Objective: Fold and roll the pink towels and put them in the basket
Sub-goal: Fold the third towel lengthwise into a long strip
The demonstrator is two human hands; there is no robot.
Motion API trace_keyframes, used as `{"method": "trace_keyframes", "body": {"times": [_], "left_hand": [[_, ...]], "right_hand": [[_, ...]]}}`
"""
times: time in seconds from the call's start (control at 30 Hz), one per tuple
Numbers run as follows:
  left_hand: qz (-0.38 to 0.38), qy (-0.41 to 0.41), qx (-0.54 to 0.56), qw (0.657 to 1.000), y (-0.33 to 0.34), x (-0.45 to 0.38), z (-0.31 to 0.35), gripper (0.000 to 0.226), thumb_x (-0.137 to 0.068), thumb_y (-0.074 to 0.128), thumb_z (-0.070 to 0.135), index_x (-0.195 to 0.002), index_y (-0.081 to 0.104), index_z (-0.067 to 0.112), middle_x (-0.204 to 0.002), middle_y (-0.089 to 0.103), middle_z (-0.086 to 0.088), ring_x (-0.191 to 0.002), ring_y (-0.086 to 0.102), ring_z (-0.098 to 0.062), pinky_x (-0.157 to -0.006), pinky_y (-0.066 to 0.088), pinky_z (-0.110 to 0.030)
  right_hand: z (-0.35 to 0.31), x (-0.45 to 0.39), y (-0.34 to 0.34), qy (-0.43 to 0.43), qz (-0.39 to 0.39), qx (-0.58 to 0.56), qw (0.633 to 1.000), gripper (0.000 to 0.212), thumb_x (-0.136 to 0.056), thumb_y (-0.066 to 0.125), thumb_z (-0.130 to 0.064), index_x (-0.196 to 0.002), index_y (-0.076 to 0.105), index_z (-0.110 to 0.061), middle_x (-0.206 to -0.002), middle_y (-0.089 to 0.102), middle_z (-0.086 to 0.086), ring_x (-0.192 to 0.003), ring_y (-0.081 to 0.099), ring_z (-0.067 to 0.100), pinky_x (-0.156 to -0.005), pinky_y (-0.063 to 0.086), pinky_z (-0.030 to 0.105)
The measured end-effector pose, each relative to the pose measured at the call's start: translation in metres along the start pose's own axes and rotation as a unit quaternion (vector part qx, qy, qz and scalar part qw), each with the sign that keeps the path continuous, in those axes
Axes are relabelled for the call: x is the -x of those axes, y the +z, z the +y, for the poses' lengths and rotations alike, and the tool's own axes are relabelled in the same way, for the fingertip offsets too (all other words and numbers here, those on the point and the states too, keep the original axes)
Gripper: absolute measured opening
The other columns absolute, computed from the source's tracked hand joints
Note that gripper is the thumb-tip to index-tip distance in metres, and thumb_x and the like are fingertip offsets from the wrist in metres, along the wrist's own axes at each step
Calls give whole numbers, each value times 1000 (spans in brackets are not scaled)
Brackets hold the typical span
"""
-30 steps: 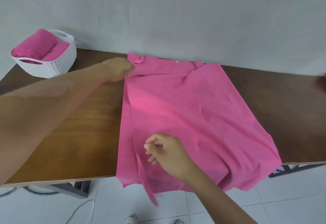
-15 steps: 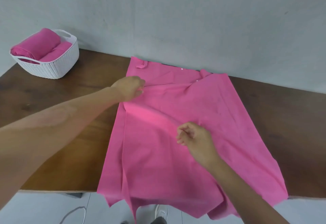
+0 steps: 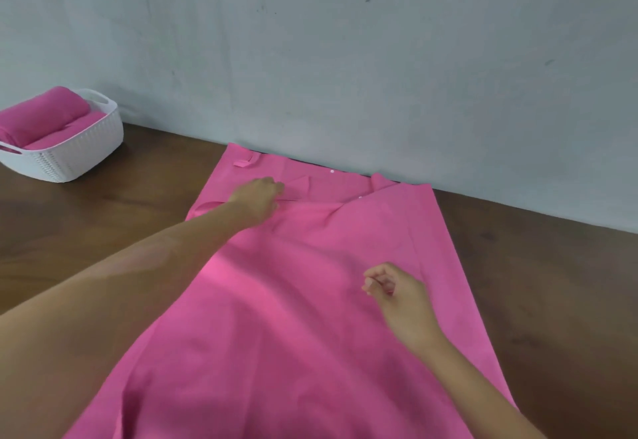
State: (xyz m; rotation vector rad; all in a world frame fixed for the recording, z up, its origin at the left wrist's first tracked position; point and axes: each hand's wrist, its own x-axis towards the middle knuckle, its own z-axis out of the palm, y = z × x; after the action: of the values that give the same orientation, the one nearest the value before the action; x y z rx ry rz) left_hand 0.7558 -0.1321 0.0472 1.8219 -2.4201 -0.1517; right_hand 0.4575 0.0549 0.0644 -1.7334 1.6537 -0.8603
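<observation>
Head view: left hand (image 3: 257,202) at 11 o'clock pinches the pink towel (image 3: 310,317); right hand (image 3: 397,292) at 4 o'clock pinches its fabric, fingers curled.

Table (image 3: 103,231): dark brown wood-grain top, lighter and glossier toward the near left; far edge set against the wall. Wall (image 3: 345,58): pale grey-green, matt finish, a few small dark scuffs and faint streaks, meeting the table along a line that slopes down to the right.
</observation>
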Motion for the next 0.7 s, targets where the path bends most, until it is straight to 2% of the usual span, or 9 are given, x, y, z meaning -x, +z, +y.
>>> {"method": "trace_keyframes", "body": {"times": [0.17,0.3,0.37,0.5,0.63,0.7], "left_hand": [[0,-27,8,1000,10,-24,22,26,-101,52,34,-112,60,13,-110,58,-10,-101,59,-32,-81,52,-42],[22,-50,41,998,15,-36,35,31,-103,48,36,-105,63,9,-103,61,-11,-96,60,-33,-75,48,-39],[26,-54,76,995,16,-40,35,27,-101,53,34,-102,64,9,-102,62,-10,-95,59,-31,-76,48,-39],[-11,-4,75,997,14,-41,29,13,-92,67,25,-96,64,13,-104,61,-7,-99,59,-29,-81,53,-42],[-1,37,12,999,19,-39,28,10,-97,52,12,-103,60,8,-111,57,-10,-104,54,-29,-71,50,-41],[17,43,-2,999,22,-38,22,12,-98,50,12,-107,57,6,-112,57,-12,-105,54,-31,-74,51,-45]], "right_hand": [[30,-19,-17,-1,-12,-7,1000,19,-93,66,-9,-89,68,-28,-82,72,-15,-85,69,6,-82,53,23],[39,-39,-17,-8,-14,-16,1000,20,-93,66,-8,-90,69,-27,-82,73,-16,-85,69,5,-80,51,19],[38,-51,-15,-8,-11,-28,1000,20,-93,65,-6,-92,69,-25,-83,73,-16,-86,69,6,-81,51,18],[30,-76,-6,-3,2,-35,999,23,-92,63,-1,-93,69,-22,-83,73,-16,-85,69,4,-78,50,14],[21,-101,12,-16,23,-9,1000,23,-89,64,1,-93,69,-21,-81,73,-13,-82,67,5,-77,49,14],[14,-111,25,-22,30,10,999,22,-89,65,0,-94,69,-21,-82,73,-15,-83,65,3,-77,48,13]]}}
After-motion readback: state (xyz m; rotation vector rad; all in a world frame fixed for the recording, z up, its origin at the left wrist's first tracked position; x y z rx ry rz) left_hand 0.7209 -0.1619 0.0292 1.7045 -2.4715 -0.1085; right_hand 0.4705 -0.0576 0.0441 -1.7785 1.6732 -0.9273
